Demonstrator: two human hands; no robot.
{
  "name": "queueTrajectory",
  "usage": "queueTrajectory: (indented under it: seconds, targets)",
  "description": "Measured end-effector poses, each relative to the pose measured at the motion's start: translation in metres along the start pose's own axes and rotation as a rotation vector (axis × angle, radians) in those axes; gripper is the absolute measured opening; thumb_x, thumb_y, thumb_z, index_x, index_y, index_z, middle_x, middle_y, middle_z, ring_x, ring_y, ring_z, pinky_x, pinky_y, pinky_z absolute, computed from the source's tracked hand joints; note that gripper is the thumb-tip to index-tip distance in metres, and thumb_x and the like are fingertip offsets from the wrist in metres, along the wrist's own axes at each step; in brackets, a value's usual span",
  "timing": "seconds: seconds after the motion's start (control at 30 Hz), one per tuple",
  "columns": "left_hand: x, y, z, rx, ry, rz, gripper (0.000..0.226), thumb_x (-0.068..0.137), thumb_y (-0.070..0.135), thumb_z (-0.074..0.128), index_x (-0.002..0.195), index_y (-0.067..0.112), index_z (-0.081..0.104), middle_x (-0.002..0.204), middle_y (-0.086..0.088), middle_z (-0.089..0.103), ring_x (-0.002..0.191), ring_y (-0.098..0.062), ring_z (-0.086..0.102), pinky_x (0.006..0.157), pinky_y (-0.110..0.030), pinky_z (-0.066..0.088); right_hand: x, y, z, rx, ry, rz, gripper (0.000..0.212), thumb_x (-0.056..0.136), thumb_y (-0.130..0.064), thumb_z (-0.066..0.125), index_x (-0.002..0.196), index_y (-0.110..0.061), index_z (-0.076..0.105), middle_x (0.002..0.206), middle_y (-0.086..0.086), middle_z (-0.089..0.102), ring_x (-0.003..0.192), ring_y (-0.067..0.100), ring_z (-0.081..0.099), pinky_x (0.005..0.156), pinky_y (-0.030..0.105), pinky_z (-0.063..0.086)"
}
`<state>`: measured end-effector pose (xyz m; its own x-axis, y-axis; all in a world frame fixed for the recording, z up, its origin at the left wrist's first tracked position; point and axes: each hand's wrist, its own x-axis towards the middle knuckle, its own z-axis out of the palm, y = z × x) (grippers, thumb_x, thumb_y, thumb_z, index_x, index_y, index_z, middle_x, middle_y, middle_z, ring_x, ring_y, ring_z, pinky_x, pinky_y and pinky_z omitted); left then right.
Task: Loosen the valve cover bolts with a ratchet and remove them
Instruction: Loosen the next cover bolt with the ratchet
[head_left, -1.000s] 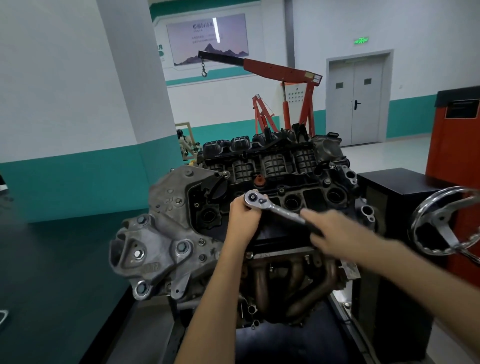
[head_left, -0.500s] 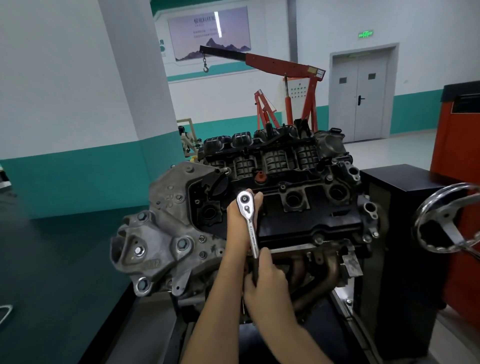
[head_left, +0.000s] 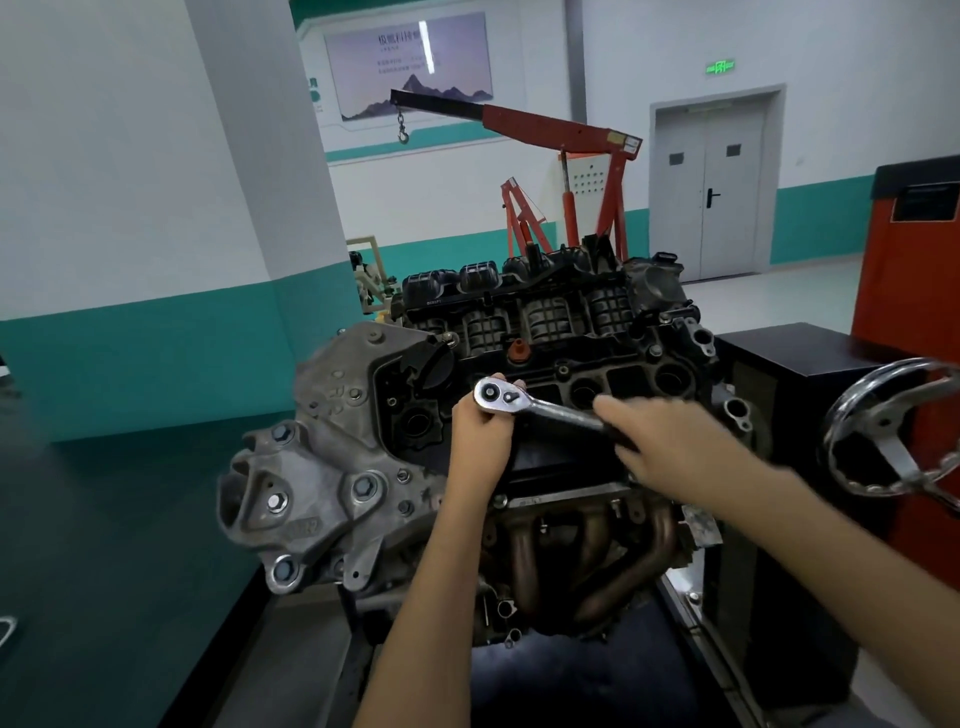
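The ratchet (head_left: 540, 408) lies across the black valve cover (head_left: 631, 382). Its shiny round head sits on top of the left hand (head_left: 480, 441) and its handle slants down and to the right into the right hand (head_left: 675, 447). The left hand grasps the head from beneath: its fingers curl up round the far side, the fingertips (head_left: 500, 377) show just above the metal, and the wrist rises straight from below. The right hand is blurred, but it wraps the dark end of the handle with its thumb side lying along the shaft towards the head. The bolt under the ratchet head is hidden by the tool and the left hand. Another bolt (head_left: 562, 370) stands in the cover just beyond and right of the left fingertips. Left of the left hand is the grey cast timing cover (head_left: 337, 441) of the engine, and below both wrists curve the rusty exhaust manifold pipes (head_left: 597, 561). Right of the right hand, well apart from it, is a chromed handwheel (head_left: 893, 431). Far beyond both hands stand a red engine hoist (head_left: 561, 130) and a grey double door (head_left: 711, 192).
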<state>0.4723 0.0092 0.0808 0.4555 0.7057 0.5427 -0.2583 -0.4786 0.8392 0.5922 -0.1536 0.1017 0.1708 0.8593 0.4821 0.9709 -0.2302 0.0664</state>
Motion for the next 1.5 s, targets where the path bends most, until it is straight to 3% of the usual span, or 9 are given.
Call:
queueTrajectory:
  seconds: [0.13,0.27,0.5,0.67,0.87,1.03,1.17,1.33,1.5]
  targets:
    - [-0.002,0.001,0.011,0.072,0.047,0.003,0.053,0.095,0.017,0.06,0.052,0.034,0.035,0.051,0.015,0.033,0.055,-0.003,0.029,0.055,-0.023,0.028,-0.043,-0.081,0.048,0.604,0.092,0.293,0.024,0.089,-0.014,0.057,0.111,-0.011,0.046,0.081,0.008,0.059,0.079,0.035,0.062,0.064,0.037,0.043]
    - [0.003,0.001,0.007,0.208,0.083,-0.024,0.045,0.093,0.021,0.063,0.059,0.02,0.033,0.054,0.011,0.035,0.054,-0.005,0.03,0.056,-0.027,0.031,-0.036,-0.137,0.067,0.821,0.104,0.38,0.028,0.09,-0.009,0.054,0.116,-0.008,0.043,0.086,0.011,0.06,0.082,0.031,0.063,0.07,0.039,0.051]
    - [0.012,0.018,-0.012,0.201,-0.25,0.083,0.048,0.09,0.019,0.07,0.051,0.024,0.042,0.051,0.011,0.04,0.053,-0.007,0.038,0.058,-0.019,0.036,-0.018,-0.013,0.013,0.399,-0.135,0.098,0.028,0.089,-0.013,0.057,0.115,-0.016,0.046,0.083,0.005,0.057,0.077,0.025,0.06,0.066,0.032,0.047]
    - [0.005,0.017,-0.004,0.072,-0.133,0.081,0.053,0.096,0.014,0.062,0.048,0.03,0.042,0.051,0.015,0.038,0.053,0.001,0.036,0.056,-0.013,0.033,0.015,0.021,-0.016,-0.01,-0.087,-0.071,0.03,0.092,-0.02,0.055,0.12,-0.02,0.044,0.098,0.002,0.061,0.09,0.029,0.061,0.068,0.032,0.039]
    - [-0.001,0.013,0.003,-0.026,-0.01,0.064,0.052,0.096,0.007,0.059,0.06,0.021,0.025,0.057,0.009,0.024,0.054,-0.006,0.023,0.055,-0.012,0.029,-0.037,-0.068,0.04,0.534,0.083,0.22,0.02,0.09,-0.017,0.058,0.1,-0.019,0.042,0.068,-0.007,0.047,0.063,0.02,0.05,0.053,0.028,0.035]
    - [-0.001,0.012,0.004,0.048,0.036,0.027,0.05,0.096,0.015,0.061,0.064,0.021,0.024,0.061,0.007,0.02,0.054,-0.005,0.02,0.05,-0.019,0.022,-0.032,-0.142,0.069,0.83,0.114,0.392,0.036,0.09,-0.007,0.054,0.123,-0.006,0.042,0.086,0.012,0.061,0.083,0.031,0.063,0.068,0.036,0.05]
    - [0.0,0.013,-0.003,0.061,-0.046,0.019,0.054,0.096,0.017,0.061,0.056,0.027,0.026,0.056,0.011,0.024,0.054,-0.007,0.023,0.052,-0.021,0.023,-0.036,-0.095,0.05,0.663,0.012,0.296,0.04,0.089,-0.011,0.056,0.127,-0.009,0.043,0.076,0.0,0.049,0.081,0.032,0.06,0.07,0.035,0.046]
    - [0.004,0.02,0.0,0.127,-0.123,0.045,0.055,0.096,0.013,0.059,0.051,0.028,0.031,0.051,0.014,0.031,0.053,-0.003,0.028,0.052,-0.017,0.027,-0.001,0.007,-0.015,0.116,-0.153,0.023,0.032,0.091,-0.017,0.056,0.12,-0.015,0.045,0.094,0.01,0.063,0.089,0.033,0.063,0.073,0.037,0.047]
    - [-0.001,0.015,0.002,0.006,-0.037,0.031,0.046,0.098,0.011,0.056,0.06,0.016,0.03,0.056,0.009,0.03,0.057,-0.007,0.028,0.055,-0.019,0.028,-0.001,-0.003,-0.008,0.021,-0.029,0.026,0.03,0.092,-0.021,0.055,0.12,-0.017,0.044,0.1,0.007,0.063,0.09,0.033,0.063,0.071,0.037,0.046]
